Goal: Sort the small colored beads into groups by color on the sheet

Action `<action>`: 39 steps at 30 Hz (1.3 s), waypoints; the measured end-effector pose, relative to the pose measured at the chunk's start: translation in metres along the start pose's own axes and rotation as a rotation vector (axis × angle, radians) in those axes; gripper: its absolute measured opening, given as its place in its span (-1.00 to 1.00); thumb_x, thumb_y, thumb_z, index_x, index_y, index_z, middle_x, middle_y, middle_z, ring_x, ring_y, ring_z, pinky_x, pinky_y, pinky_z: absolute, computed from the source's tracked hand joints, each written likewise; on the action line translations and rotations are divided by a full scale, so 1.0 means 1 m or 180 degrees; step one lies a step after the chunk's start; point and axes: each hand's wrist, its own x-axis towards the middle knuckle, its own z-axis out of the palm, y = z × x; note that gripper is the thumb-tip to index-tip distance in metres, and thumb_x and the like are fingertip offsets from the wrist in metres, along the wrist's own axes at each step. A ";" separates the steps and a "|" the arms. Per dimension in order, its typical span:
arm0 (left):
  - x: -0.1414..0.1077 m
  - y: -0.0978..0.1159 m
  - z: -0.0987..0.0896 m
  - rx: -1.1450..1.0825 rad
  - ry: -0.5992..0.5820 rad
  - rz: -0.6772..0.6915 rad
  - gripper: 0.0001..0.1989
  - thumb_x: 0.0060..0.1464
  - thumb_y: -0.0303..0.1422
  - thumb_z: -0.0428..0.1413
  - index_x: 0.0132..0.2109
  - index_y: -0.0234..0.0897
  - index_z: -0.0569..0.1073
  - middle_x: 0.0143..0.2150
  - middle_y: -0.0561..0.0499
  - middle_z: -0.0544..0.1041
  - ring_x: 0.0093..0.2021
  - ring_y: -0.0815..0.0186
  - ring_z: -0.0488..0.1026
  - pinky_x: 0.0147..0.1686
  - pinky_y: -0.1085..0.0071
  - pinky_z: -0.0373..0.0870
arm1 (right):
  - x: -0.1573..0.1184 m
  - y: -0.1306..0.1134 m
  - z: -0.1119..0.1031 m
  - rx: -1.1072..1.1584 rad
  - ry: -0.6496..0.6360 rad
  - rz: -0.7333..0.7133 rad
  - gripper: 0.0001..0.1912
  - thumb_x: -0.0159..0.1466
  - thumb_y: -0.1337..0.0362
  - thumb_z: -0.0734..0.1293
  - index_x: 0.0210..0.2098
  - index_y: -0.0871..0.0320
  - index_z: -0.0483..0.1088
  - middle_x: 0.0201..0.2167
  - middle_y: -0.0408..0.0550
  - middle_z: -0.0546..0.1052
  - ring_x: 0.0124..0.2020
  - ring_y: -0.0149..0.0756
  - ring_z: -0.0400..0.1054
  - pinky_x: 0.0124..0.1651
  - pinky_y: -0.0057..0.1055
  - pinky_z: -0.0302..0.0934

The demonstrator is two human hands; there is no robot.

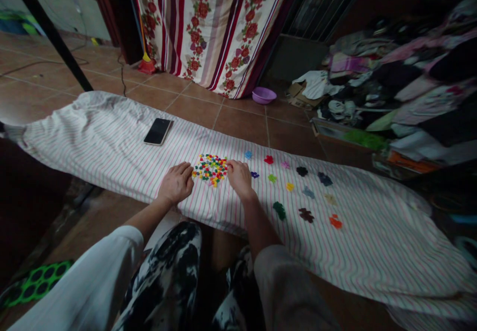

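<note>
A mixed pile of tiny coloured pieces (pixel 210 169), red, yellow, green, white and others, lies on a striped cloth (pixel 122 164). My left hand (pixel 177 183) rests on the cloth at the pile's left edge, its fingers laid flat towards the pieces. On the opposite side, my right hand (pixel 239 176) has thumb and fingers pinched together at the pile's edge; what is between them is too small to make out. Right of that hand lie small single-colour heaps, among them a red heap (pixel 269 159), a yellow heap (pixel 289 187), a dark green heap (pixel 279 210) and an orange heap (pixel 336 221).
A black-screened phone (pixel 158 131) lies on the cloth to the left. Beyond the cloth's far edge are a tiled floor (pixel 238 120), a purple basin (pixel 264 95), a floral curtain (pixel 208 28) and a red broom (pixel 147 64). Clothes (pixel 421 82) are heaped at the right.
</note>
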 end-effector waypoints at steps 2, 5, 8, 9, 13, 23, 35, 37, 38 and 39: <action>0.000 0.000 0.000 0.0025 0.0009 0.0015 -0.63 0.18 -0.39 -0.05 0.05 -0.40 0.48 0.12 -0.23 0.51 0.18 0.07 0.40 0.19 0.11 0.33 | 0.000 -0.002 0.000 -0.0057 0.0018 0.0046 -0.68 0.39 0.37 0.14 -0.03 0.15 0.49 -0.12 0.04 0.57 -0.07 -0.20 0.35 0.05 -0.33 0.08; 0.000 0.000 0.000 0.0022 0.0023 0.0005 -0.64 0.18 -0.39 -0.05 0.05 -0.37 0.47 0.13 -0.23 0.51 0.18 0.07 0.40 0.18 0.10 0.34 | 0.001 -0.005 -0.001 -0.0121 0.0060 0.0116 -0.67 0.39 0.37 0.14 -0.03 0.14 0.49 -0.13 0.04 0.58 -0.08 -0.20 0.35 0.05 -0.33 0.08; 0.000 0.000 0.000 0.0006 0.0036 -0.0010 -0.64 0.18 -0.39 -0.05 0.05 -0.35 0.47 0.13 -0.22 0.51 0.18 0.08 0.40 0.18 0.10 0.34 | 0.001 -0.007 -0.001 -0.0146 0.0100 0.0179 -0.69 0.37 0.37 0.16 -0.06 0.12 0.50 -0.13 0.02 0.58 -0.10 -0.21 0.35 0.02 -0.34 0.10; 0.000 0.001 0.000 0.0003 0.0036 -0.0014 -0.64 0.18 -0.39 -0.05 0.05 -0.35 0.47 0.13 -0.21 0.51 0.18 0.08 0.40 0.18 0.11 0.34 | 0.001 -0.007 -0.001 -0.0150 0.0110 0.0205 -0.69 0.36 0.37 0.16 -0.07 0.11 0.50 -0.13 0.01 0.58 -0.11 -0.21 0.35 0.01 -0.35 0.10; 0.000 0.000 0.000 -0.0017 0.0011 -0.0029 -0.64 0.17 -0.39 -0.05 0.05 -0.33 0.47 0.13 -0.21 0.50 0.19 0.08 0.39 0.18 0.10 0.33 | 0.003 -0.008 -0.001 -0.0128 0.0110 0.0291 -0.72 0.36 0.36 0.18 -0.09 0.08 0.51 -0.13 -0.01 0.58 -0.12 -0.23 0.35 -0.03 -0.37 0.11; 0.000 0.001 -0.001 -0.0020 -0.0008 -0.0050 -0.64 0.17 -0.38 -0.06 0.05 -0.28 0.47 0.13 -0.18 0.50 0.19 0.09 0.39 0.18 0.08 0.34 | 0.003 -0.004 0.004 0.0154 0.0323 0.0235 -0.79 0.32 0.33 0.24 -0.18 0.07 0.52 -0.22 -0.01 0.59 -0.19 -0.21 0.37 -0.08 -0.35 0.16; 0.000 -0.001 -0.001 -0.0077 0.0001 -0.0041 -0.64 0.19 -0.37 -0.08 0.04 -0.31 0.47 0.12 -0.18 0.52 0.18 0.11 0.40 0.19 0.11 0.32 | -0.002 0.008 -0.003 0.0871 0.0253 0.0265 -0.77 0.25 0.33 0.21 -0.18 0.13 0.47 -0.24 -0.04 0.58 -0.22 -0.27 0.45 -0.11 -0.39 0.24; -0.001 -0.001 -0.001 -0.0047 0.0011 -0.0033 -0.64 0.19 -0.36 -0.08 0.04 -0.32 0.48 0.12 -0.19 0.52 0.18 0.11 0.40 0.19 0.11 0.32 | -0.005 0.014 -0.007 0.0886 0.0285 0.0220 -0.76 0.22 0.35 0.21 -0.19 0.13 0.47 -0.28 -0.06 0.58 -0.24 -0.28 0.44 -0.11 -0.40 0.24; -0.001 -0.001 -0.001 -0.0030 0.0018 -0.0036 -0.64 0.19 -0.36 -0.08 0.04 -0.32 0.48 0.12 -0.19 0.52 0.18 0.10 0.40 0.19 0.11 0.33 | -0.006 0.017 -0.009 0.0882 0.0291 0.0207 -0.76 0.21 0.35 0.21 -0.20 0.13 0.47 -0.31 -0.08 0.57 -0.26 -0.28 0.44 -0.11 -0.40 0.24; -0.001 -0.001 -0.001 -0.0013 0.0025 -0.0039 -0.64 0.19 -0.36 -0.08 0.04 -0.31 0.48 0.12 -0.19 0.52 0.18 0.10 0.41 0.18 0.11 0.33 | -0.008 0.021 -0.012 0.0879 0.0294 0.0204 -0.76 0.19 0.35 0.21 -0.21 0.12 0.47 -0.32 -0.09 0.57 -0.27 -0.29 0.43 -0.12 -0.41 0.24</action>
